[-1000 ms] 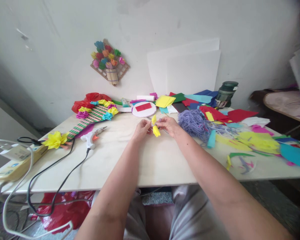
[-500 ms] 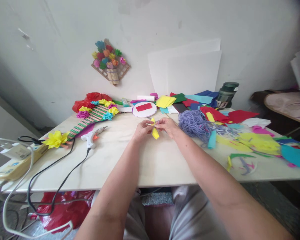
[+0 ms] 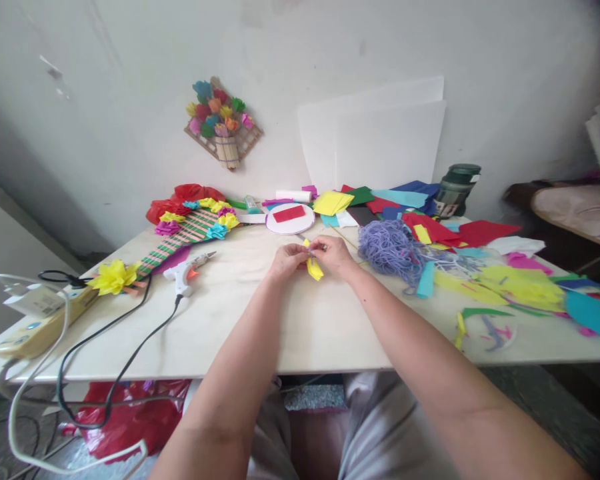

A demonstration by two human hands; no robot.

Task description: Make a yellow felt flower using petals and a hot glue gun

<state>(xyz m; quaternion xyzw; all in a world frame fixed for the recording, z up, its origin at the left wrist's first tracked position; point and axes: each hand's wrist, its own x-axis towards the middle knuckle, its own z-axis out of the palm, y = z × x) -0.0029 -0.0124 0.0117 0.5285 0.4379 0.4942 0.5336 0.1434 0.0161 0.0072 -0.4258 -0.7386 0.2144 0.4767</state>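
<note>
Trousers [image 3: 380,420] nearest, below the front edge of the table [image 3: 340,333]. Past that, both hands close together: left hand [image 3: 286,261] pinching the yellow paper [image 3: 315,270] from its own side, right hand [image 3: 333,253] closed on it at the narrow waist from the opposite side, exact grip hidden by the fingers. Yellow paper squeezed directly between the two, long axis running near to far, crosswise to the line of the hands, near end sticking out toward the body and slanting slightly right. Neither hand nearer, both touching. Glue gun [image 3: 181,275] well off to the left, lilac yarn [image 3: 387,250] near the right hand. Farther back, oval card [image 3: 290,227] bearing a red piece [image 3: 289,213], then coloured sheets [image 3: 333,202] and dark bottle [image 3: 453,190]; on the wall [image 3: 130,100], a bunch of paper flowers [image 3: 215,110].
</note>
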